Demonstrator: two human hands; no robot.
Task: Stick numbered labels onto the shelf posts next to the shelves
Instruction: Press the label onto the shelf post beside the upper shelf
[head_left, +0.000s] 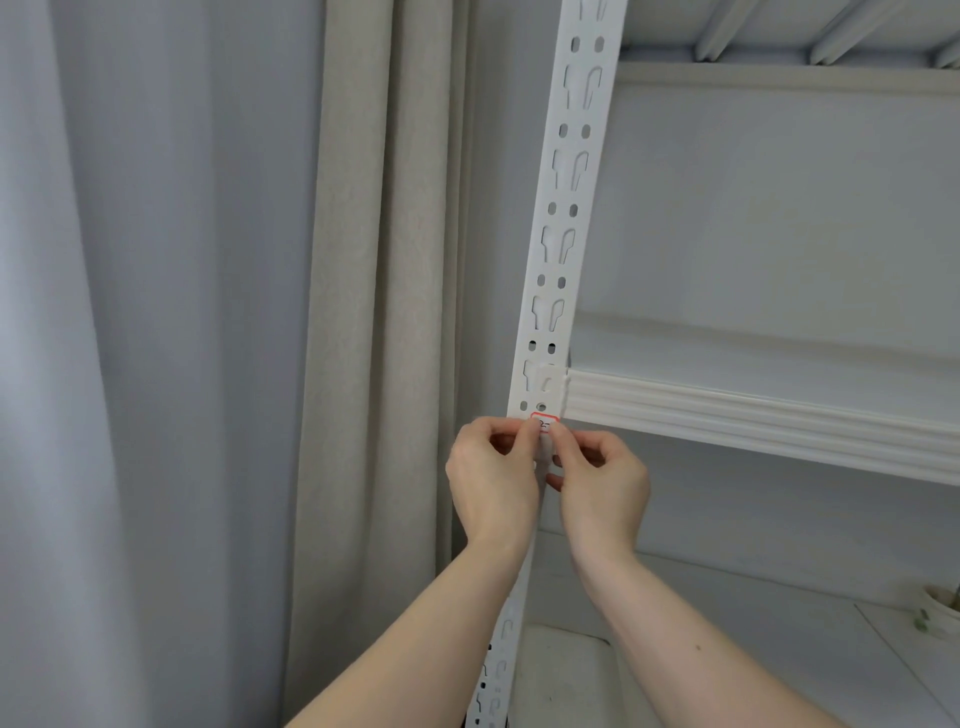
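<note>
A white perforated shelf post (563, 218) runs up the middle of the head view. A small white label with a red border (544, 422) lies against the post just below the left end of the middle shelf's front rail (753, 415). My left hand (493, 478) and my right hand (602, 478) meet at the post, fingers curled, and pinch the label's lower edge from either side. Handwriting shows on the label, but I cannot read it. The hands hide the post's section right below the label.
Beige and grey curtains (353, 312) hang to the left of the post. An upper shelf (779, 67) sits at the top right. A lower shelf board (779, 623) carries a white pot with green leaves (940, 613) at the far right.
</note>
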